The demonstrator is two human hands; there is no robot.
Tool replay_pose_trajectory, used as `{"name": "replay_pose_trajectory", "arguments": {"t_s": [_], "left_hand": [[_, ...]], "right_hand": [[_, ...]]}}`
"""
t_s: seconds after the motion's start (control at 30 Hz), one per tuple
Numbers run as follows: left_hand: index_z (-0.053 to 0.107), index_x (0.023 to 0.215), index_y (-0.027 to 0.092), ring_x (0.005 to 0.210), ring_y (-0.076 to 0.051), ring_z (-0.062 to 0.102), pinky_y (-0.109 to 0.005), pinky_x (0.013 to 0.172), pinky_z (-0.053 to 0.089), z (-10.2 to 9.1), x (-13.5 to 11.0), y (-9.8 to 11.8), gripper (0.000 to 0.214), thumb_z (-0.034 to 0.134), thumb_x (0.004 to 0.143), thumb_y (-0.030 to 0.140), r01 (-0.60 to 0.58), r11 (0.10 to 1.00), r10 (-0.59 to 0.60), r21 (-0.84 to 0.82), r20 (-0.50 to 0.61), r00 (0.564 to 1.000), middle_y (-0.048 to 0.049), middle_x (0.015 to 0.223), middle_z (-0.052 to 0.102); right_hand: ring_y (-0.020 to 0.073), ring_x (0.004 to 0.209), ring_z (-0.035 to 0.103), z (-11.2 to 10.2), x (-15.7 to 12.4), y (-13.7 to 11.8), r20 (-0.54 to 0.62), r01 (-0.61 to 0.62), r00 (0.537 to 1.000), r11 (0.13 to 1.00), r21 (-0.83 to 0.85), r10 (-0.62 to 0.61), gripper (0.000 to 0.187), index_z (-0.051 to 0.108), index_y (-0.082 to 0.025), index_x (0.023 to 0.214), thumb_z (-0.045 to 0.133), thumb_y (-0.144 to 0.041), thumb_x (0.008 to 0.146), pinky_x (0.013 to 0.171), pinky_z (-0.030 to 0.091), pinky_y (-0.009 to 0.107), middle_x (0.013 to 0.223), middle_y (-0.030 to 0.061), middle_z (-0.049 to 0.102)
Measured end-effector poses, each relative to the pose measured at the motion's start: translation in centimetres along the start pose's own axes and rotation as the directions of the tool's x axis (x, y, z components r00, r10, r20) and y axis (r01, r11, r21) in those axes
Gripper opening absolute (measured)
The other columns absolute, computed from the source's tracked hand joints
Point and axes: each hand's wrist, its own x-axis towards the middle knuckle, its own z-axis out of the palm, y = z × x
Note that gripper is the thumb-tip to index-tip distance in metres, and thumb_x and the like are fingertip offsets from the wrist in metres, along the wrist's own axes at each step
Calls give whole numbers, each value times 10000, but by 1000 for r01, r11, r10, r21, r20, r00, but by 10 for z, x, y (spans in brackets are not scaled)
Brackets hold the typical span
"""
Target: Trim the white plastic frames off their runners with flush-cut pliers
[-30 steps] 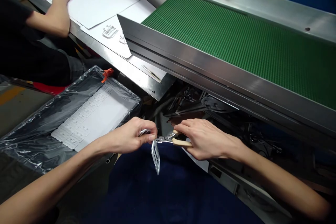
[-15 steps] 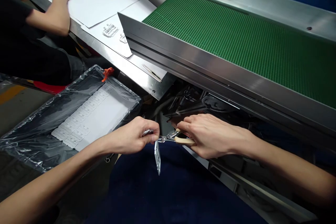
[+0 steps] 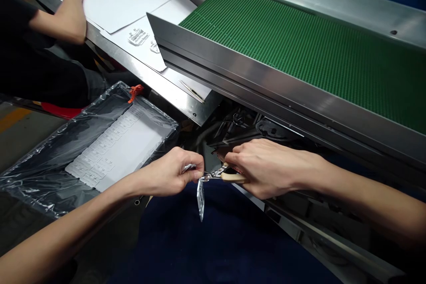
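Observation:
My left hand [image 3: 171,172] pinches the top of a small pale plastic part [image 3: 200,199] that hangs down over dark blue cloth. My right hand [image 3: 266,167] is closed round the tan handles of small cutting pliers [image 3: 221,175], whose metal jaws meet the part's top edge right beside my left fingertips. Both hands are low, just in front of the conveyor's steel frame.
A green conveyor belt [image 3: 299,40] in a steel frame runs across the upper right. To the left a plastic-lined black tray [image 3: 49,151] holds rows of pale parts on a white sheet. Another person's hand [image 3: 68,6] rests on white paper on the steel table, near loose parts [image 3: 138,36].
My hands have drawn slightly closer together and the hanging part has turned edge-on. The other person's hand has shifted a little up the paper.

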Motion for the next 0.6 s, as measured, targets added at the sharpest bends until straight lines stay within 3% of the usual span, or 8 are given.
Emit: {"name": "replay_pose_trajectory", "arguments": {"t_s": [0.43, 0.6], "left_hand": [[586, 741, 171, 647, -131, 504, -241, 594, 375, 4, 1, -2, 125, 496, 828, 166, 31, 999, -30, -37, 14, 999, 18, 698, 585], [576, 755, 172, 661, -136, 483, -249, 599, 359, 7, 1, -10, 141, 505, 851, 247, 98, 985, -101, -144, -15, 995, 15, 700, 564]], "right_hand": [[116, 419, 424, -19, 11, -6, 92, -35, 995, 999, -13, 36, 61, 612, -173, 656, 607, -229, 632, 468, 223, 264, 513, 13, 518], [113, 432, 408, -8, 9, 11, 130, -55, 991, 990, 127, 38, 59, 582, -190, 672, 529, -211, 659, 447, 223, 251, 521, 0, 527]]}}
